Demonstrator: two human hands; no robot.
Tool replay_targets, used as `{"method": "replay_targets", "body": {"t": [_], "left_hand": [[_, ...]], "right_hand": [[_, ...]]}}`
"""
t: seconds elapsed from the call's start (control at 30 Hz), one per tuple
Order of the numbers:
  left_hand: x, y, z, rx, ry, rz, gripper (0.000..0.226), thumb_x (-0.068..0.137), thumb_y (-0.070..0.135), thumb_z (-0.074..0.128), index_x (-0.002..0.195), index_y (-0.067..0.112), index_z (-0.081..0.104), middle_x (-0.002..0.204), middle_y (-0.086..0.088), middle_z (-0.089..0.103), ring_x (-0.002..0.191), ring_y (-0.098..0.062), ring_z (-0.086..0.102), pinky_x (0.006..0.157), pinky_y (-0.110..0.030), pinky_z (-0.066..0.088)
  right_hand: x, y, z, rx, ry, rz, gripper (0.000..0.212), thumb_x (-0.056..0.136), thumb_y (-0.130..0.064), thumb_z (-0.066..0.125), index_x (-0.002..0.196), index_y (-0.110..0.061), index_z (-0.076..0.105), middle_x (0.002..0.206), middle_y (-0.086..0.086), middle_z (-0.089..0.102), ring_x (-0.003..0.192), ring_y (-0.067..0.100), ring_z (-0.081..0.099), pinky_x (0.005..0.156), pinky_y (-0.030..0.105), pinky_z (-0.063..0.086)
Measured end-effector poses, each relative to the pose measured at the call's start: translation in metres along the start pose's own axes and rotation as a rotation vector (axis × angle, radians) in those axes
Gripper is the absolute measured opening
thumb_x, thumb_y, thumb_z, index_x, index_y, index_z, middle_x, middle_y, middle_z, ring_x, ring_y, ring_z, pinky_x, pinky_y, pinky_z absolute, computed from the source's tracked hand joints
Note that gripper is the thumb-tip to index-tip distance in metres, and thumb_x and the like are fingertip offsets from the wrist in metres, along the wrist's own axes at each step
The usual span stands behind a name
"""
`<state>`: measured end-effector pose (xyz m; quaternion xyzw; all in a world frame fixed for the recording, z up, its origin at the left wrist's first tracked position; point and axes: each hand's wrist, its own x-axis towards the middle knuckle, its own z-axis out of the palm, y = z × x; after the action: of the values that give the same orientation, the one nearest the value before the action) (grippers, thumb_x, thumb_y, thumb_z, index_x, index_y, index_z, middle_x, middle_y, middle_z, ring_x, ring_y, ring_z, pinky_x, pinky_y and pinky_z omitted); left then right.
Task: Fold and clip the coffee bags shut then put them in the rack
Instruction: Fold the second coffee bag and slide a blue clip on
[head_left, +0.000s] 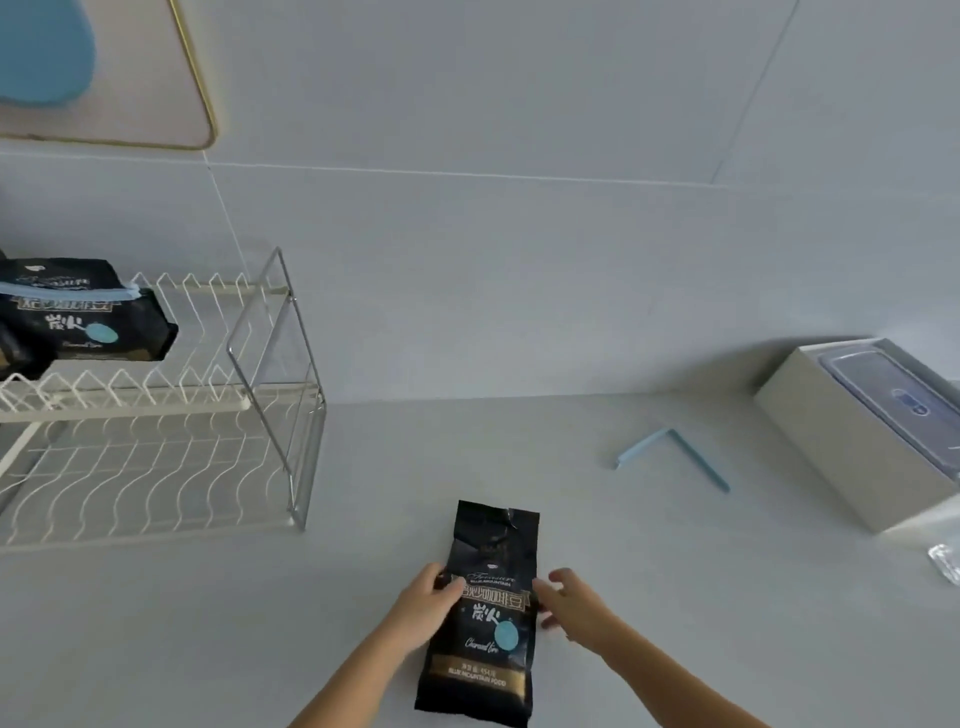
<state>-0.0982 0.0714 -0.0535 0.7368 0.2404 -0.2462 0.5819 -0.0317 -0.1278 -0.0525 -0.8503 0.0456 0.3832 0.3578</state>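
Observation:
A black coffee bag (485, 639) lies flat on the table in front of me, its open, crumpled top pointing away. My left hand (428, 605) grips the bag's left edge with the thumb on its front. My right hand (569, 603) touches the bag's right edge with loosely spread fingers. A light blue clip (675, 454), opened into an L, lies on the table to the right, beyond the bag. At the left stands a white wire rack (260, 395). On the rack's upper shelf sits a second black coffee bag (83, 317) with a blue clip across its folded top.
A white box (841, 441) holding a clear plastic lidded container stands at the right, by the wall. A small clear plastic piece (945, 561) lies at the right edge. A gold-framed picture (202, 104) hangs on the wall, upper left.

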Motion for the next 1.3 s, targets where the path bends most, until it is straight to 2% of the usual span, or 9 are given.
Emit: {"method": "replay_targets", "body": {"t": [0.1, 0.3, 0.43, 0.53, 0.7, 0.8, 0.97, 1.13, 1.3], "left_hand": [[0.005, 0.011, 0.01, -0.062, 0.072, -0.025, 0.034, 0.091, 0.036, 0.052, 0.118, 0.019, 0.041, 0.101, 0.004, 0.058, 0.083, -0.005, 0.058, 0.06, -0.02, 0.046], [0.008, 0.019, 0.016, -0.041, 0.212, 0.038, 0.014, 0.085, 0.025, 0.063, 0.092, 0.013, 0.059, 0.093, -0.007, 0.07, 0.084, -0.021, 0.068, 0.076, -0.037, 0.056], [0.003, 0.028, 0.024, -0.118, 0.395, 0.158, 0.018, 0.088, 0.02, 0.059, 0.073, 0.013, 0.054, 0.077, -0.008, 0.068, 0.07, -0.021, 0.067, 0.061, -0.032, 0.052], [-0.004, 0.046, 0.028, -0.239, 0.455, 0.249, 0.02, 0.088, 0.015, 0.06, 0.07, 0.011, 0.051, 0.073, -0.009, 0.067, 0.068, -0.023, 0.066, 0.058, -0.031, 0.05], [-0.017, 0.078, 0.041, -0.366, 0.54, 0.46, 0.017, 0.087, 0.009, 0.06, 0.075, 0.002, 0.05, 0.072, -0.016, 0.063, 0.068, -0.022, 0.06, 0.061, -0.037, 0.046], [-0.022, 0.09, 0.052, -0.455, 0.523, 0.53, 0.004, 0.084, 0.011, 0.063, 0.084, 0.01, 0.059, 0.079, -0.008, 0.071, 0.071, -0.014, 0.067, 0.059, -0.026, 0.054], [-0.017, 0.087, 0.088, -0.215, 0.466, 0.452, 0.017, 0.079, 0.004, 0.068, 0.079, 0.021, 0.063, 0.08, 0.002, 0.07, 0.081, -0.019, 0.067, 0.068, -0.026, 0.053], [-0.015, 0.081, 0.094, -0.328, 0.515, 0.489, 0.013, 0.077, 0.008, 0.071, 0.079, 0.021, 0.069, 0.08, 0.001, 0.076, 0.079, -0.014, 0.071, 0.073, -0.031, 0.056], [-0.011, 0.084, 0.1, -0.23, 0.478, 0.463, 0.022, 0.079, 0.005, 0.067, 0.069, 0.024, 0.062, 0.067, 0.004, 0.068, 0.073, -0.014, 0.065, 0.065, -0.024, 0.049]], "right_hand": [[-0.008, -0.001, 0.004, 0.109, -0.066, 0.045, 0.045, 0.096, -0.043, 0.041, 0.128, -0.012, 0.041, 0.116, 0.007, 0.063, 0.078, 0.01, 0.062, 0.06, 0.021, 0.046], [-0.011, 0.001, -0.009, 0.252, -0.057, -0.119, 0.015, 0.092, -0.027, 0.058, 0.094, -0.013, 0.062, 0.085, 0.001, 0.064, 0.069, 0.008, 0.055, 0.06, 0.016, 0.043], [-0.008, -0.005, -0.023, 0.25, 0.017, -0.261, 0.014, 0.087, -0.019, 0.065, 0.079, -0.007, 0.067, 0.07, -0.002, 0.064, 0.057, 0.004, 0.055, 0.056, 0.015, 0.042], [-0.01, -0.018, -0.04, 0.263, 0.075, -0.395, 0.01, 0.086, -0.016, 0.066, 0.078, -0.013, 0.069, 0.075, -0.005, 0.07, 0.065, 0.003, 0.064, 0.056, 0.011, 0.046], [-0.014, -0.036, -0.076, 0.213, 0.211, -0.61, 0.009, 0.085, -0.011, 0.065, 0.089, -0.002, 0.067, 0.092, 0.01, 0.071, 0.085, 0.025, 0.067, 0.074, 0.036, 0.057], [-0.021, -0.038, -0.094, 0.216, 0.224, -0.74, 0.01, 0.084, -0.013, 0.066, 0.081, -0.022, 0.069, 0.087, -0.001, 0.07, 0.081, 0.018, 0.067, 0.071, 0.029, 0.055], [-0.019, -0.015, -0.095, -0.034, 0.155, -0.587, 0.026, 0.077, -0.015, 0.071, 0.102, -0.02, 0.068, 0.093, -0.002, 0.071, 0.087, 0.015, 0.065, 0.069, 0.024, 0.049], [-0.02, 0.002, -0.097, 0.04, 0.285, -0.735, 0.011, 0.072, -0.016, 0.075, 0.073, -0.024, 0.066, 0.071, -0.008, 0.065, 0.069, 0.006, 0.06, 0.059, 0.015, 0.044], [-0.022, 0.001, -0.108, 0.002, 0.168, -0.675, 0.018, 0.078, -0.011, 0.071, 0.08, -0.029, 0.07, 0.085, -0.001, 0.072, 0.082, 0.015, 0.067, 0.075, 0.033, 0.056]]}}
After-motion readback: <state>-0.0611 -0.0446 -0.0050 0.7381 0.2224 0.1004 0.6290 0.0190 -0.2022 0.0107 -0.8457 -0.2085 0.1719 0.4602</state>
